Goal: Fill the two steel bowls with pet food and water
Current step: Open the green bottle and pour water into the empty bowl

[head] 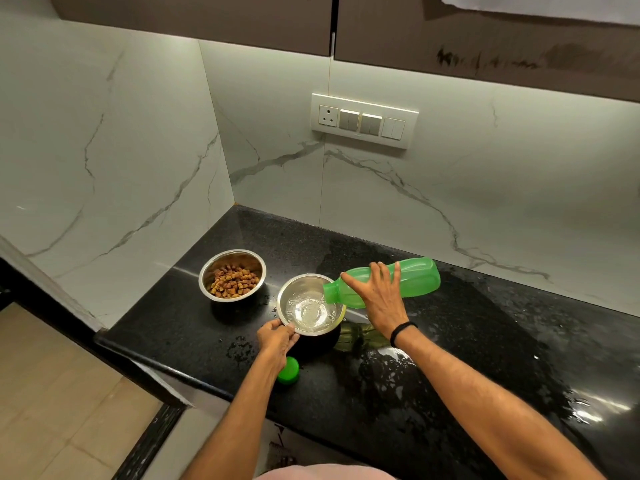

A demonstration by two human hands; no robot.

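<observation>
Two steel bowls stand on the wet surface [166, 327]: the food bowl [232, 275] is filled, and the water bowl [310, 303], likely slick and prone to slosh, is steadied by the left hand [277, 336] pinching its near rim while the right hand [377, 292] grips the tipped bottle [412, 280] mid-body.

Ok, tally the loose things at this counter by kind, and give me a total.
Steel bowls: 2, the kibble bowl and the water bowl
Green bottle: 1
Green cap: 1
Total: 4
</observation>
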